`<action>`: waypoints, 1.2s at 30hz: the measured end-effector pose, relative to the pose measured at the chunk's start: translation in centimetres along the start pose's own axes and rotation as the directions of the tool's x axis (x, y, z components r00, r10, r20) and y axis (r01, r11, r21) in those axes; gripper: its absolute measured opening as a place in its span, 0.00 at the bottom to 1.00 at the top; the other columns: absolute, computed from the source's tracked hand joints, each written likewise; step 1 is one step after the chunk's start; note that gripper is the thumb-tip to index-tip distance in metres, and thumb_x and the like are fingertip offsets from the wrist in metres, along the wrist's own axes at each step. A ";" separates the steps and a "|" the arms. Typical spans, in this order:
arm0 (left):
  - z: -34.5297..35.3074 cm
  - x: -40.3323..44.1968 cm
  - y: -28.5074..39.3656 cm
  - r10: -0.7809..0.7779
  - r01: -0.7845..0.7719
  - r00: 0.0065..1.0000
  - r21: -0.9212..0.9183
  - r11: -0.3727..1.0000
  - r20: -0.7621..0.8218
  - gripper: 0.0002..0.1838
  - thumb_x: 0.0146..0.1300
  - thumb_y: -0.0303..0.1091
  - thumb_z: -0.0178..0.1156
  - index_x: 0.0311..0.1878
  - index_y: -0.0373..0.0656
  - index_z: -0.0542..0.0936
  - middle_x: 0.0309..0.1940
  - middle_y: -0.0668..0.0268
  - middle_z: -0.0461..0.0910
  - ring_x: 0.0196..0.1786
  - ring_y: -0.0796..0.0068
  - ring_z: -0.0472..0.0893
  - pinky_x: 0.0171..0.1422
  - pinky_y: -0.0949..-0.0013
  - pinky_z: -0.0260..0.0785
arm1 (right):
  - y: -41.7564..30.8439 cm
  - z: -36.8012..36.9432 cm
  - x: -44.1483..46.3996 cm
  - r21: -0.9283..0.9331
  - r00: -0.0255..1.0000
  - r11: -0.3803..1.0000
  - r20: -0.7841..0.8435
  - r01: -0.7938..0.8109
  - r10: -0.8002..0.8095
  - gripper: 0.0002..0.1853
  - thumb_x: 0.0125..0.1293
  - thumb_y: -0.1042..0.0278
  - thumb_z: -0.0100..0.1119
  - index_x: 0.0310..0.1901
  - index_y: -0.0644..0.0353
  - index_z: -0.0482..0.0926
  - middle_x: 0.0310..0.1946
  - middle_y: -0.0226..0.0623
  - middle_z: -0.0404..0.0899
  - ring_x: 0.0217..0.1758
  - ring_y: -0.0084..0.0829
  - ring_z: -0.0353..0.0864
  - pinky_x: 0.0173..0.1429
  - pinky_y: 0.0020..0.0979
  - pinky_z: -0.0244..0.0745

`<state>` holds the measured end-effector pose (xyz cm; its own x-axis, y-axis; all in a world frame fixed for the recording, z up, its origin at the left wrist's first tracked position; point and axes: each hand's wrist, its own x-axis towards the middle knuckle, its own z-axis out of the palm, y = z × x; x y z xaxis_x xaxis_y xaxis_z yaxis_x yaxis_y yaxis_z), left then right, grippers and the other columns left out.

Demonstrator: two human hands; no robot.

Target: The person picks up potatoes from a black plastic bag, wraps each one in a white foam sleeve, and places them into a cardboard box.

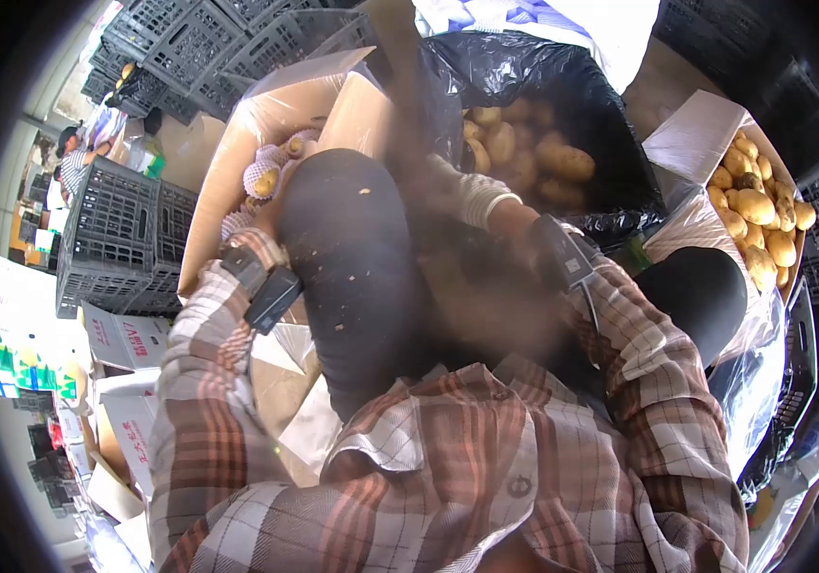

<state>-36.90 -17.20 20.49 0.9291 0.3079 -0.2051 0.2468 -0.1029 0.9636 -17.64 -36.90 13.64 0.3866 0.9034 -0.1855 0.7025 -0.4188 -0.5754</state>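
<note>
My left hand (270, 218) is at the cardboard box (211, 205) on the left, mostly hidden behind my raised knee. Next to it are yellowish round items in white foam nets (262, 179); whether the fingers hold one cannot be seen. My right hand (440, 187), with a pale striped cuff at the wrist, reaches toward the near left side of a crate lined with a black plastic bag (610, 115). Potatoes (564, 160) lie inside the bag. A dark smear over the view hides the right fingers.
On the right, an open carton (691, 143) holds many loose potatoes (756, 206). Black plastic crates (109, 224) are stacked at the left and back. Printed cartons (128, 339) stand at lower left. A person in a striped top (73, 170) is far off at left.
</note>
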 end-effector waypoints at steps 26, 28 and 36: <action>6.4 36.8 9.8 0.250 -0.027 0.878 0.480 0.877 -0.408 0.15 0.56 0.41 0.58 0.40 0.39 0.80 0.32 0.55 0.79 0.36 0.55 0.78 0.41 0.62 0.69 | 16.6 2.8 20.1 -0.048 0.822 0.834 -0.207 -0.550 0.530 0.33 0.55 0.46 0.55 0.60 0.51 0.61 0.58 0.54 0.61 0.58 0.53 0.66 0.54 0.44 0.69; 6.0 41.4 9.6 0.768 -0.156 0.597 0.904 0.397 -0.234 0.20 0.55 0.46 0.59 0.41 0.37 0.78 0.34 0.53 0.79 0.38 0.54 0.78 0.44 0.59 0.68 | 17.0 2.2 20.6 -0.031 0.820 0.832 -0.195 -0.553 0.538 0.32 0.56 0.47 0.53 0.60 0.52 0.62 0.57 0.55 0.62 0.58 0.53 0.67 0.54 0.45 0.69; 8.4 42.3 7.9 0.596 -0.229 0.799 0.877 0.422 -0.077 0.20 0.53 0.40 0.57 0.49 0.43 0.75 0.37 0.55 0.79 0.42 0.58 0.79 0.46 0.60 0.68 | 17.3 0.4 19.9 0.078 0.795 0.800 -0.088 -0.596 0.600 0.27 0.59 0.49 0.49 0.57 0.54 0.66 0.55 0.56 0.64 0.57 0.54 0.67 0.54 0.46 0.68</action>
<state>6.64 -12.98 18.00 0.8685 0.2578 0.4233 0.1326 -0.9438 0.3027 1.92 -26.14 -0.36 0.7814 0.4585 -0.4233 0.2851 -0.8657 -0.4114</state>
